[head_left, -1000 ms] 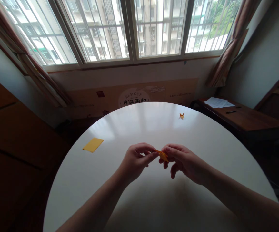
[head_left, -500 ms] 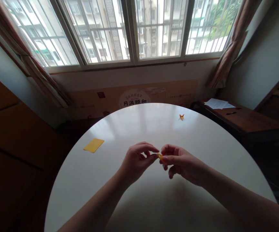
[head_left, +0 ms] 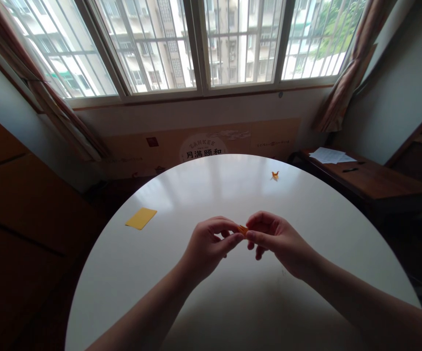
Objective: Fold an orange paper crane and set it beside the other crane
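Note:
Both my hands meet above the middle of a round white table point(head_left: 159, 302). Between their fingertips is a small folded piece of orange paper point(head_left: 243, 228), mostly hidden by the fingers. My left hand point(head_left: 207, 246) pinches its left end with thumb and forefinger. My right hand point(head_left: 274, 239) pinches the right end, its other fingers curled under. A small folded orange paper figure point(head_left: 275, 175) stands far off on the table's back right. A flat yellow paper sheet point(head_left: 141, 218) lies on the table to the left.
A barred window spans the back wall with curtains at both sides. A printed cardboard panel point(head_left: 203, 146) leans below the sill. A dark wooden side table point(head_left: 375, 180) at the right carries white papers point(head_left: 330, 155) and a pen point(head_left: 350, 169). Dark wood panels stand on the left.
My hands stayed together on the orange paper; the right hand turned and rose slightly, and less of the paper shows than a second ago.

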